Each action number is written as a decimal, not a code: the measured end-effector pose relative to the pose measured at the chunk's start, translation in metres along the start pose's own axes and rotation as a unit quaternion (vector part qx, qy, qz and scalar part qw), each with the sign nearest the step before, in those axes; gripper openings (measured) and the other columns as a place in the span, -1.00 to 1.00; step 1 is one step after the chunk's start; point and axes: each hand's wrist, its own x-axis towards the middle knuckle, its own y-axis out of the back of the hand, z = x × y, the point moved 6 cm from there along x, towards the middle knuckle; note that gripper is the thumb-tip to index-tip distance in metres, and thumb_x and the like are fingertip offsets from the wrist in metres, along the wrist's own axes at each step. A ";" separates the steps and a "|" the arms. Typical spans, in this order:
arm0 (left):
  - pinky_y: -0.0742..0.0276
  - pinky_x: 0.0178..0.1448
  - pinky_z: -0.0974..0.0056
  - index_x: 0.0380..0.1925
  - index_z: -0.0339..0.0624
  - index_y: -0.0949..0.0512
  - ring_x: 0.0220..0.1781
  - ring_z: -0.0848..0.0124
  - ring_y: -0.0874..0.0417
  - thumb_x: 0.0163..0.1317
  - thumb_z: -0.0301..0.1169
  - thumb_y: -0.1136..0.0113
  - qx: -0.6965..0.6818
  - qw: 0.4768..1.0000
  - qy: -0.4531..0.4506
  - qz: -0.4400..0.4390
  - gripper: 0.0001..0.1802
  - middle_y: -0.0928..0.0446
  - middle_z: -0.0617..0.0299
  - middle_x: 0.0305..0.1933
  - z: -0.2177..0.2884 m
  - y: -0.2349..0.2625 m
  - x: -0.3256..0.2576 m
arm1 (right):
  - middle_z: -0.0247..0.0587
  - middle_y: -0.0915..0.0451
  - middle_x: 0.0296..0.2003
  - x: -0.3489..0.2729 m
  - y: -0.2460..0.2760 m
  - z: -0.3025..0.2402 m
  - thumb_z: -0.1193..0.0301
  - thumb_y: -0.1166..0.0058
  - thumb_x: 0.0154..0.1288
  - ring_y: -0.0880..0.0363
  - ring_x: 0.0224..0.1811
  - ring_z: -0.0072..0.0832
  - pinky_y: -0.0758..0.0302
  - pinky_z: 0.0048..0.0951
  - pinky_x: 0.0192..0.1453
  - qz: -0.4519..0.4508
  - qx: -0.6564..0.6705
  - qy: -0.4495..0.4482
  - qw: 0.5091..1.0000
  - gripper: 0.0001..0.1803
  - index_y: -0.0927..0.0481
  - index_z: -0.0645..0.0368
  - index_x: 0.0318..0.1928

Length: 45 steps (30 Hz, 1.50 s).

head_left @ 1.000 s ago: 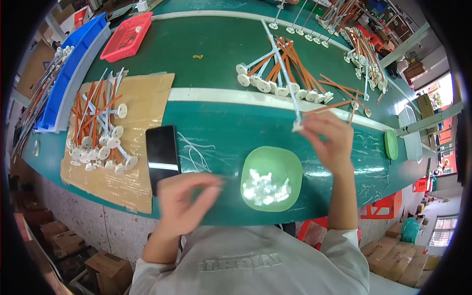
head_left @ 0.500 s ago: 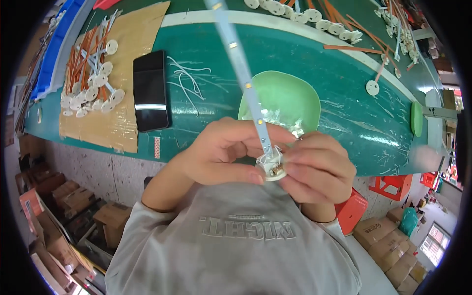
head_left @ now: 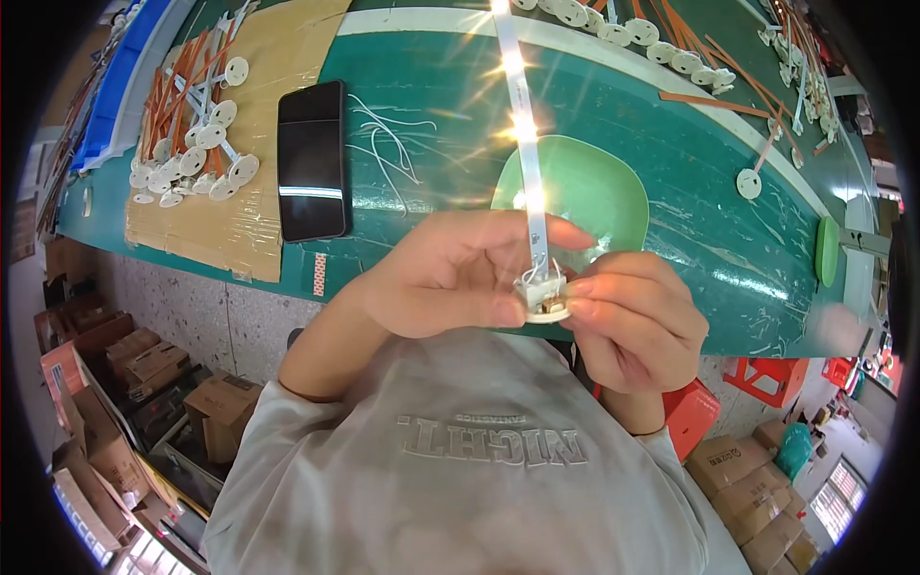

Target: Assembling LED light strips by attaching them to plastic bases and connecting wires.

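Observation:
An LED light strip (head_left: pixel 530 182) stands up from a round white base (head_left: pixel 546 316), its yellow LEDs glowing brightly with star-like flares. Thin white wires and a small brass-coloured part show on the base. My left hand (head_left: pixel 431 278) grips the base's left side between thumb and fingers, with the index finger stretched behind the strip. On the other side, my right hand (head_left: pixel 637 321) has thumb and fingertips pinched at the base's right edge. Whether it also holds something small is hidden. Just beyond the hands sits a green bowl (head_left: pixel 599 177).
A black phone (head_left: pixel 311 163) and loose white wires (head_left: pixel 388 158) lie left of the bowl on the green table (head_left: pixel 431 105). Cardboard (head_left: pixel 225 249) carries several strips with round bases (head_left: pixel 196 158); more bases (head_left: pixel 642 32) line the far side. Red stools (head_left: pixel 767 379) stand right.
The strip's LEDs have gone from dark to brightly lit. The strip is more upright, and my view has shifted slightly. Both hands still hold the base.

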 end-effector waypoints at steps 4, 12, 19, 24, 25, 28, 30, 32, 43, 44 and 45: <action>-0.50 0.07 0.36 0.28 -0.61 -0.14 0.04 0.38 -0.61 0.20 -0.43 -0.30 0.028 0.999 0.027 0.025 -0.23 -0.57 -0.04 0.02 -0.005 0.001 -0.001 | -0.10 -0.64 -0.39 -0.002 0.000 0.002 0.70 -0.30 -0.17 -0.62 -0.46 -0.26 -0.56 -0.43 -0.43 -0.012 -0.041 -0.003 0.999 -0.76 -0.63 0.31 -0.38; -0.53 0.10 0.19 0.29 -0.55 -0.15 0.04 0.18 -0.63 0.23 -0.50 -0.18 0.050 0.999 0.010 0.004 -0.32 -0.53 -0.19 0.04 0.000 0.006 -0.009 | 0.05 -0.66 -0.31 -0.004 0.014 0.010 0.72 -0.27 -0.10 -0.65 -0.38 -0.24 -0.58 -0.39 -0.38 -0.053 -0.025 -0.051 0.997 -0.78 -0.60 0.36 -0.35; -0.62 -0.02 0.05 0.28 -0.62 -0.11 -0.11 -0.03 -0.69 0.22 -0.35 -0.26 0.010 0.999 -0.003 0.044 -0.21 -0.50 -0.42 0.03 0.000 0.011 -0.021 | -0.04 -0.68 -0.25 -0.020 0.099 0.039 0.65 -0.21 0.08 -0.67 -0.23 -0.31 -0.59 -0.37 -0.16 0.104 -0.438 -0.295 0.843 -0.79 -0.64 0.33 -0.21; -0.61 -0.01 0.06 0.29 -0.61 -0.10 -0.12 -0.01 -0.70 0.24 -0.33 -0.23 0.026 0.999 -0.010 0.043 -0.22 -0.50 -0.42 0.02 -0.001 0.010 -0.027 | -0.14 -0.65 -0.10 -0.014 0.043 0.034 0.61 -0.26 0.02 -0.63 -0.08 -0.29 -0.52 -0.33 0.02 -0.096 -0.194 -0.291 0.932 -0.74 -0.65 0.22 -0.19; -0.61 0.00 0.07 0.29 -0.60 -0.10 -0.13 0.01 -0.70 0.24 -0.33 -0.22 0.009 0.998 -0.015 0.062 -0.22 -0.51 -0.42 0.01 -0.001 0.012 -0.028 | -0.14 -0.65 -0.10 -0.011 0.037 0.033 0.61 -0.26 0.02 -0.63 -0.08 -0.29 -0.52 -0.33 0.02 -0.094 -0.195 -0.293 0.931 -0.74 -0.65 0.22 -0.19; -0.57 0.13 0.06 0.31 -0.52 -0.12 0.16 0.06 -0.55 0.26 -0.60 -0.06 0.058 0.995 -0.070 0.036 -0.37 -0.46 -0.24 0.12 0.014 0.022 -0.027 | -0.11 -0.64 -0.16 -0.006 0.003 0.035 0.58 -0.29 -0.06 -0.61 -0.15 -0.16 -0.53 -0.30 -0.08 -0.227 -0.169 -0.240 0.929 -0.71 -0.65 0.20 -0.22; -0.55 0.16 0.10 0.30 -0.49 -0.15 0.12 0.11 -0.58 0.25 -0.62 -0.07 0.084 0.991 -0.087 0.064 -0.38 -0.49 -0.25 0.07 0.016 0.027 -0.029 | -0.10 -0.63 -0.31 -0.017 -0.011 0.044 0.55 -0.29 -0.10 -0.58 -0.25 -0.12 -0.52 -0.29 -0.17 -0.271 -0.195 -0.234 0.913 -0.73 -0.65 0.20 -0.27; -0.52 0.18 0.15 0.30 -0.45 -0.18 0.10 0.17 -0.59 0.23 -0.63 -0.10 0.141 0.980 -0.088 0.110 -0.38 -0.51 -0.23 0.07 0.018 0.034 -0.031 | -0.12 -0.62 -0.35 -0.019 -0.013 0.050 0.55 -0.27 -0.08 -0.58 -0.28 -0.14 -0.52 -0.28 -0.20 -0.297 -0.205 -0.231 0.904 -0.76 -0.65 0.20 -0.30; -0.46 0.18 0.18 0.27 -0.34 -0.26 0.08 0.29 -0.59 0.19 -0.65 -0.18 0.156 0.975 -0.029 0.154 -0.39 -0.56 -0.04 0.05 0.002 0.026 -0.027 | -0.07 -0.65 -0.45 -0.013 0.004 0.033 0.67 -0.14 0.09 -0.65 -0.45 -0.31 -0.52 -0.45 -0.30 -0.195 -0.191 -0.261 0.926 -0.86 -0.66 0.32 -0.29; -0.44 0.20 0.18 0.26 -0.33 -0.27 0.10 0.32 -0.57 0.18 -0.68 -0.18 0.169 0.974 -0.008 0.149 -0.39 -0.55 -0.01 0.05 0.001 0.025 -0.026 | -0.07 -0.65 -0.45 -0.014 0.000 0.032 0.67 -0.14 0.09 -0.65 -0.45 -0.31 -0.52 -0.45 -0.30 -0.199 -0.177 -0.248 0.932 -0.86 -0.66 0.32 -0.29; -0.42 0.21 0.18 0.26 -0.32 -0.27 0.10 0.33 -0.57 0.19 -0.65 -0.19 0.172 0.975 -0.008 0.141 -0.39 -0.56 0.02 0.05 0.000 0.023 -0.024 | -0.07 -0.65 -0.46 -0.017 0.001 0.032 0.67 -0.14 0.10 -0.65 -0.47 -0.34 -0.51 -0.45 -0.31 -0.191 -0.184 -0.260 0.928 -0.86 -0.66 0.32 -0.29</action>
